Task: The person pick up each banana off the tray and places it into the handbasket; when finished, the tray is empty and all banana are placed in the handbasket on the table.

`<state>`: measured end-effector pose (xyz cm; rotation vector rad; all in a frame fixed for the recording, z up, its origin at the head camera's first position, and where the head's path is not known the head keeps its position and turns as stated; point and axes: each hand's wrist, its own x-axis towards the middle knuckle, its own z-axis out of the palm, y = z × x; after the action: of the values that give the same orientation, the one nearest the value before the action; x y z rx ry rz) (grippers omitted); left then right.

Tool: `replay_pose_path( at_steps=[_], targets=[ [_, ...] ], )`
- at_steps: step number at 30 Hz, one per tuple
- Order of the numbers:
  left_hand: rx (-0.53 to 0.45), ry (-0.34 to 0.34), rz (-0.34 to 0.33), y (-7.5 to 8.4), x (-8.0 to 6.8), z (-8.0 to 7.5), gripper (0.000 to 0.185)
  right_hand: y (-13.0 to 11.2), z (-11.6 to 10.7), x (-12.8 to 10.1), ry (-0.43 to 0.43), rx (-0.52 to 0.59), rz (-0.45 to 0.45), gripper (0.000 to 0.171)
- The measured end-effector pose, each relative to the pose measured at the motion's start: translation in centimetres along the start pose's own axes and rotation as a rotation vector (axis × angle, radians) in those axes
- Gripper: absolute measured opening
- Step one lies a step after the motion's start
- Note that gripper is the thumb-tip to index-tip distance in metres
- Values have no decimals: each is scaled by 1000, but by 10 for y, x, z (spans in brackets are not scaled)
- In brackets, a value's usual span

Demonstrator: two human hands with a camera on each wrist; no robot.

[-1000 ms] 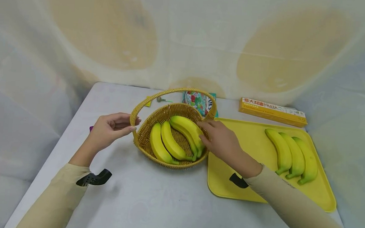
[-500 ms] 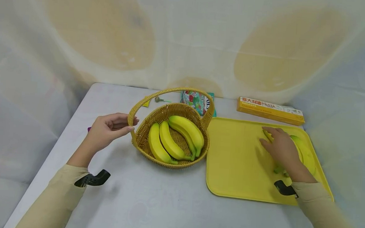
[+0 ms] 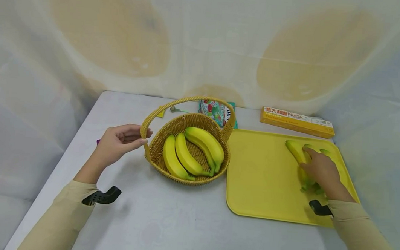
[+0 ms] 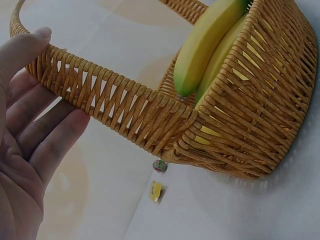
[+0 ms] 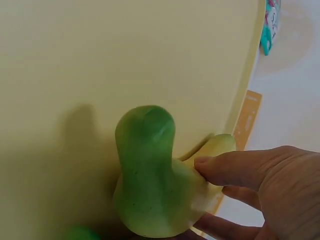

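In the head view, my left hand (image 3: 121, 143) holds the side of the arched handle of a wicker basket (image 3: 157, 168). The left wrist view has its thumb on one edge of the handle (image 4: 115, 100) and the fingers behind. Several bananas (image 3: 188, 156) lie in the basket. Over the yellow tray (image 3: 258, 173), my right hand (image 3: 323, 171) grips a banana (image 5: 150, 175), thumb on its near side and fingers reaching beneath it. Beside it lies another banana (image 3: 295, 149), partly covered by the hand. A third banana's tip (image 3: 325, 151) shows beyond the fingers.
A pasta box (image 3: 296, 121) lies behind the tray. Behind the basket is a teal snack bag (image 3: 217, 112), with a small yellow item (image 3: 161, 114) left of it. Pale sheeting hangs around the white table (image 3: 181, 222).
My right hand has left the basket, crossed right to the tray, and come down on the bananas there, its fingers now round one. The left hand stays at the handle.
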<state>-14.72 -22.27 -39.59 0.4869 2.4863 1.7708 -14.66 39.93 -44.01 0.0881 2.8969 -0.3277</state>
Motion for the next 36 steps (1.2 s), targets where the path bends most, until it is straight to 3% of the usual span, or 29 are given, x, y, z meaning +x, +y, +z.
replay_pose_path(
  at_steps=[8, 12, 26, 32, 36],
  targets=[
    [11, 1, -3, 1, 0, 1, 33, -6, -3, -5, -5, 23, -32, 69],
    [7, -4, -3, 1, 1, 1, 33, -24, -11, -13, -10, 51, -93, 68],
    [-10, 6, 0, 0, 1, 2, 32, -148, -44, -63, 1, 62, -383, 60],
    [-7, 8, -7, 1, 1, 1, 33, -203, -43, -60, -33, 78, -498, 60],
    [-11, 5, -12, 2, 0, 1, 32, -240, -35, -48, -13, 37, -557, 60]
  ],
)
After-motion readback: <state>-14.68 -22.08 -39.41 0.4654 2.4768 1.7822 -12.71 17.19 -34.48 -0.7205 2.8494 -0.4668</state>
